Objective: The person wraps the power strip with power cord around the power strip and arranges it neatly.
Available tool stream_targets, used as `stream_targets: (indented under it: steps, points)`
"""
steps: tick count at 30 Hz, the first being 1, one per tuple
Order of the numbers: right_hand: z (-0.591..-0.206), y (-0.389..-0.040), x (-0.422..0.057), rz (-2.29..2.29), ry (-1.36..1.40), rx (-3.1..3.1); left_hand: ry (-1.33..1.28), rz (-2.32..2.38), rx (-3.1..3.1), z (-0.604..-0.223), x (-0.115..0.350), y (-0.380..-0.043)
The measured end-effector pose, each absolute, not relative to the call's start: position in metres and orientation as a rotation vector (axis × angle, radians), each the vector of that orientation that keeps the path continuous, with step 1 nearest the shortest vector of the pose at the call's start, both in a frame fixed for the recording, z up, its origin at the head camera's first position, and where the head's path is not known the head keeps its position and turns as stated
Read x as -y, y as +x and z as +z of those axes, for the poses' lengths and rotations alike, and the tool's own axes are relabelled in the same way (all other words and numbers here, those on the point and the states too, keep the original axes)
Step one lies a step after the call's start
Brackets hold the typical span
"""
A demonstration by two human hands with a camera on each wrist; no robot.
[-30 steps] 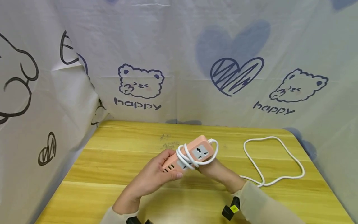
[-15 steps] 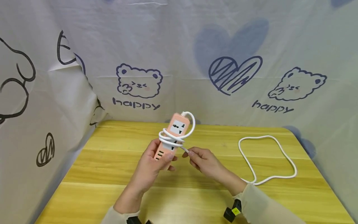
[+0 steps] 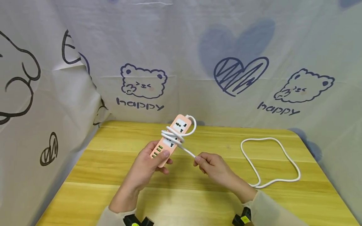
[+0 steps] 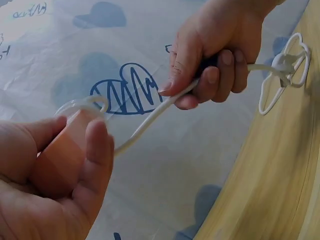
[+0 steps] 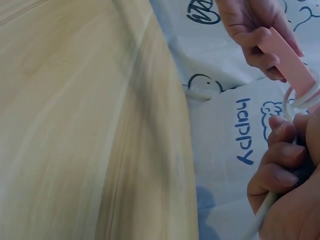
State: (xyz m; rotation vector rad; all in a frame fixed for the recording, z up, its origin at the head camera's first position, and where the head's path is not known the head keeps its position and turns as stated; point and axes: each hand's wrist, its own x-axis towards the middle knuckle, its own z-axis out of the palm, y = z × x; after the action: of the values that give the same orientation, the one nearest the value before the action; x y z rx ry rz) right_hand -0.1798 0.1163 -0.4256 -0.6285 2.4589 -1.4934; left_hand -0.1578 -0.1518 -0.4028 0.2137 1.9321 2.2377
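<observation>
A pink power strip (image 3: 176, 126) with white socket panels and USB ports is tilted up in front of me. My left hand (image 3: 145, 168) grips its lower end, thumb across the face. Several turns of the strip's white power cord (image 3: 171, 135) wrap round its middle. To the right, my right hand (image 3: 213, 166) holds the cord between thumb and curled fingers, with a straight stretch running from the strip to it. In the left wrist view the cord (image 4: 150, 120) passes through the right hand and out the far side. The right wrist view shows the strip's pink underside (image 5: 290, 62).
The rest of the cord lies in a loose loop (image 3: 297, 171) on the right of the wooden table (image 3: 113, 169). In the left wrist view a white plug (image 4: 285, 64) shows by that loop. A printed white cloth (image 3: 192, 62) hangs behind and at the sides.
The strip has swung from lying slantwise over the right hand to standing more upright, farther left. My right hand came from behind it to the right side, drawing the cord out straight.
</observation>
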Motion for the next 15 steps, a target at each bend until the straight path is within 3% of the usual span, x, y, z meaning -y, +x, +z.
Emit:
stream_targets:
  steps: [15]
  points:
    - [-0.409, -0.169, -0.124, -1.283, -0.877, -2.568, 0.016, 2.125, -2.420, -0.411, 0.155, -0.167]
